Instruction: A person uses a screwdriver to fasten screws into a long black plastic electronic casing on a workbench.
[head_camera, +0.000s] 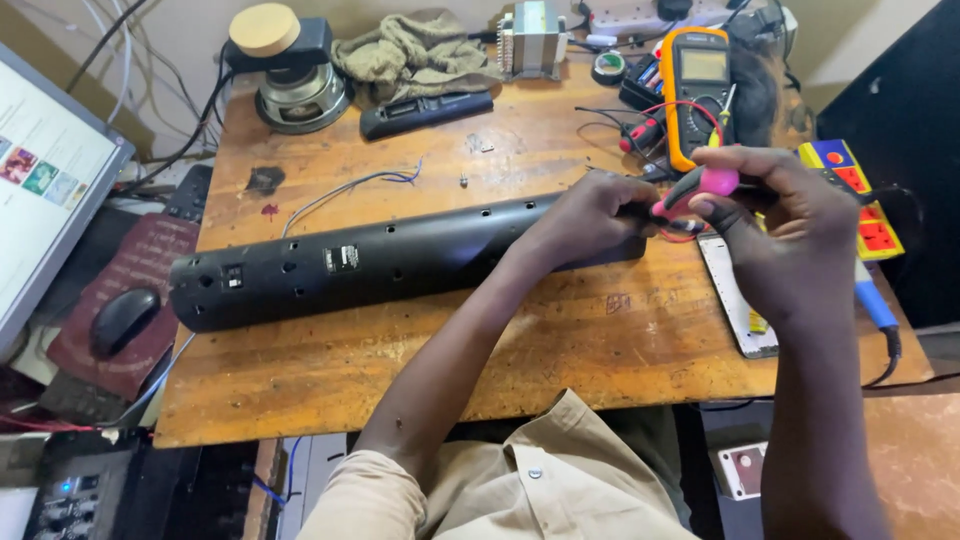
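A long black soundbar casing (370, 265) lies across the wooden workbench (400, 370), dotted with small holes. My left hand (590, 215) rests on its right end and grips it. My right hand (785, 235) hovers just right of that, closed on a screwdriver with a pink and black handle (705, 185); its tip points left toward the casing's end and is hidden behind my left hand. Thin red wires show between the two hands.
A yellow multimeter (697, 90) with leads stands at the back right, by a transformer (530, 40), a green cloth (415, 50) and a loose speaker (295, 85). A power strip (860, 200) and soldering iron (875, 305) lie at right. Monitor (45, 180) and mouse (122, 318) sit left.
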